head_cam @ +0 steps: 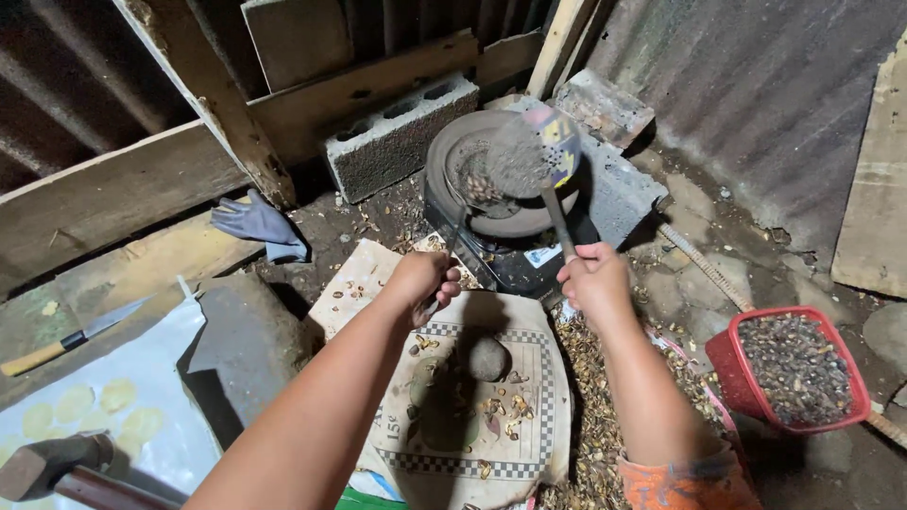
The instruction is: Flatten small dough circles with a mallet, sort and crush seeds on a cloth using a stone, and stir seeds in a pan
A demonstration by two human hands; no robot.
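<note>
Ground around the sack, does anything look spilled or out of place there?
Yes. Broken brown shell fragments lie scattered over the dirt right of the checkered woven sack, and loose bits sit on the sack around the round grey stone. A grey work glove lies crumpled on the ground by the grey concrete block.

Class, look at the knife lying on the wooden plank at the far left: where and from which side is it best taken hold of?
Probably by the pale wooden handle of the knife, coming down from above at its near-left end. The knife lies flat on the wooden plank with the blade pointing up and right, so the handle end sits clear of the edge. The left hand is the nearer one.
</note>
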